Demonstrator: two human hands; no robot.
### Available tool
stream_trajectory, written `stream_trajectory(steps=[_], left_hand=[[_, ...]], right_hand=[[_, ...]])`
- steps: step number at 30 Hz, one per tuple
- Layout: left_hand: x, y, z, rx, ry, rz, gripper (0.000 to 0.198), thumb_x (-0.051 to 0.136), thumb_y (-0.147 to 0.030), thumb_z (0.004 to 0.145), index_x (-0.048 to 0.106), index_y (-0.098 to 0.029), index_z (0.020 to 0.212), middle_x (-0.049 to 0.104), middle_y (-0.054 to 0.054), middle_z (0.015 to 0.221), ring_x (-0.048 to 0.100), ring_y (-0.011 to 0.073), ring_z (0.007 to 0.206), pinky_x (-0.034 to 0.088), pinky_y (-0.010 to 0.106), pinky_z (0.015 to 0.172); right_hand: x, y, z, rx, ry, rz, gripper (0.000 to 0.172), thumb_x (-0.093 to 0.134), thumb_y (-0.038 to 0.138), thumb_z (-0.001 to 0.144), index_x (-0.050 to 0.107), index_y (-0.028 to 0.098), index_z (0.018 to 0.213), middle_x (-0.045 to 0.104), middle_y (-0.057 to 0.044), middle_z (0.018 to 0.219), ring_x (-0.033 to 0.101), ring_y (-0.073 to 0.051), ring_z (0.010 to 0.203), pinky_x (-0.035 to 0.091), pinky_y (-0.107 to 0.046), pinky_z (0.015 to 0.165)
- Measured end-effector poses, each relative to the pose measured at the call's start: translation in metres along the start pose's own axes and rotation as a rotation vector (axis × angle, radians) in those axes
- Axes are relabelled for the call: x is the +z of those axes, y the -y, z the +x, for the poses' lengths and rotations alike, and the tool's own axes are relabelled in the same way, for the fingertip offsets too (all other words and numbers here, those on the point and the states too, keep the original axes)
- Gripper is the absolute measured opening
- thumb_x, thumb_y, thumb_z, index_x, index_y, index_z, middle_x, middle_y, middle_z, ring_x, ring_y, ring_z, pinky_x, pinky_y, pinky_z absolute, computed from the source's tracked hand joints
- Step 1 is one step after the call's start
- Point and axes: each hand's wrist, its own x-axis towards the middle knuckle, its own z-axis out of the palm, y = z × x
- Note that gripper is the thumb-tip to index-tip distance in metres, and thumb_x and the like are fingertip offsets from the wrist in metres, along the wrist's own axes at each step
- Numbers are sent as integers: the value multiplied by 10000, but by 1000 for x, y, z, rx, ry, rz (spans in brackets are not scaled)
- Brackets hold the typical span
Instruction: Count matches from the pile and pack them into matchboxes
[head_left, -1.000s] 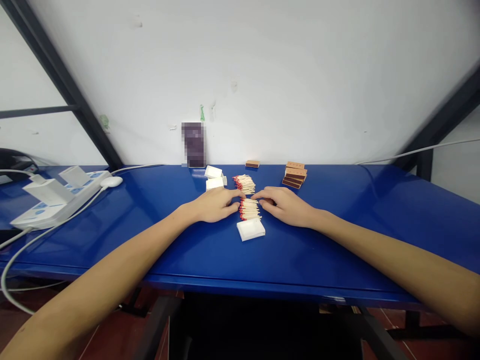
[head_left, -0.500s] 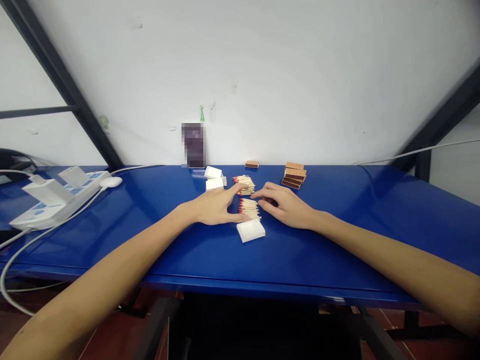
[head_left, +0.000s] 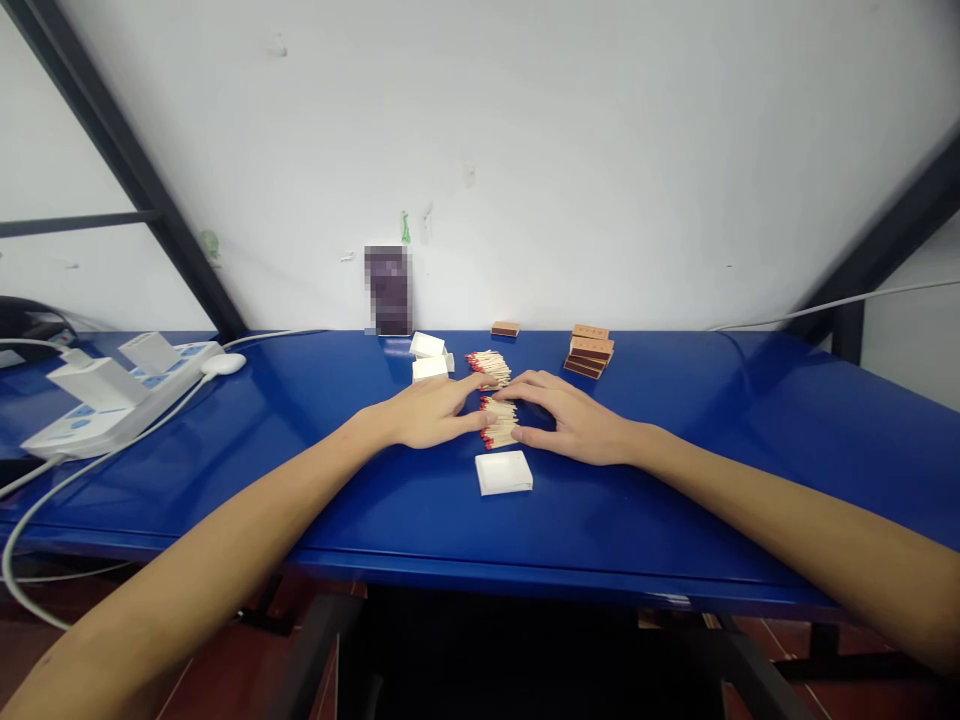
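Observation:
A near bunch of red-tipped wooden matches (head_left: 500, 424) lies on the blue table between my hands, heads to the left. My left hand (head_left: 424, 410) grips it from the left, thumb on the sticks and forefinger at the far end. From the right, my right hand (head_left: 574, 415) closes on the same bunch, forefinger at its far end and thumb at its near right side. Just beyond lies a second bunch of matches (head_left: 493, 368). Nearer me sits an empty white matchbox tray (head_left: 505, 473). My fingers cover part of the near bunch.
White matchbox trays (head_left: 430, 368) lie beyond my left hand. A stack of brown matchboxes (head_left: 589, 352) stands at the back right, and a single matchbox (head_left: 505, 328) by the wall. On the left is a power strip (head_left: 112, 405) with plugs and cables. A blurred dark object (head_left: 388, 290) leans on the wall.
My right hand has moved slightly nearer and left, its fingers now against the near bunch. The white tray sits a little closer to me, apart from the matches. My left hand has barely moved.

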Motion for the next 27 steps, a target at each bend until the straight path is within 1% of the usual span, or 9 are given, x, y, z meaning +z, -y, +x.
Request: stream_trajectory(steps=[3, 7, 10, 13, 15, 17, 19, 23, 27], left_hand=[[-2, 1, -1, 15, 5, -34, 541, 332, -526, 998, 421, -171, 1396, 594, 18, 748, 544, 183, 686, 387, 293, 654], [-3, 2, -1, 27, 0, -59, 509, 422, -450, 966, 446, -153, 1378, 604, 20, 779, 547, 172, 702, 391, 282, 652], [-3, 2, -1, 8, 13, -53, 524, 485, -406, 925, 464, -142, 1377, 606, 14, 775, 549, 162, 689, 388, 272, 633], [-3, 1, 0, 17, 21, -31, 545, 517, -455, 906, 500, -146, 1355, 592, 5, 739, 534, 154, 645, 378, 269, 604], [-3, 0, -1, 19, 17, -15, 593, 529, -513, 895, 502, -151, 1364, 581, 3, 716, 528, 154, 625, 371, 266, 587], [-3, -2, -1, 20, 7, 1, 642, 534, -568, 882, 505, -149, 1367, 580, 8, 706, 530, 159, 619, 364, 266, 576], [-2, -2, -1, 30, -10, 23, 659, 543, -613, 863, 541, -144, 1326, 590, 20, 714, 533, 165, 619, 364, 271, 576], [0, -2, -1, 58, -14, 30, 610, 553, -630, 852, 595, -155, 1232, 607, 20, 713, 536, 163, 602, 373, 276, 575], [2, 0, 1, 61, -33, 38, 536, 523, -614, 881, 629, -150, 1127, 601, 16, 684, 525, 152, 570, 357, 270, 549]], right_hand=[[-1, 3, 1, 5, 27, -11, 534, 542, 547, 917, 529, 241, 1354, 590, -103, 1315, 521, -291, 1155, 407, -490, 979], [-1, 7, 4, 17, 22, -14, 576, 580, 594, 877, 547, 248, 1337, 606, -96, 1318, 537, -296, 1141, 417, -484, 959], [1, 8, 6, 31, 5, -8, 576, 613, 587, 858, 560, 244, 1318, 623, -93, 1299, 547, -295, 1128, 427, -478, 952], [2, 9, 7, 34, -18, 0, 513, 627, 537, 866, 580, 246, 1286, 643, -83, 1268, 565, -283, 1098, 438, -463, 944], [3, 9, 8, 34, -26, -5, 481, 629, 520, 870, 594, 245, 1263, 656, -80, 1244, 574, -277, 1083, 443, -456, 933], [4, 9, 8, 37, -30, -16, 476, 629, 523, 869, 603, 238, 1249, 665, -82, 1223, 579, -276, 1071, 449, -453, 920], [4, 8, 7, 37, -40, -25, 480, 626, 530, 868, 606, 232, 1243, 669, -87, 1213, 583, -278, 1067, 452, -453, 912], [5, 8, 8, 21, -56, -30, 459, 617, 523, 878, 614, 226, 1227, 669, -88, 1215, 581, -278, 1079, 451, -450, 917], [6, 9, 10, 20, -59, -34, 351, 607, 447, 902, 645, 222, 1168, 694, -71, 1163, 593, -257, 1027, 457, -425, 890]])
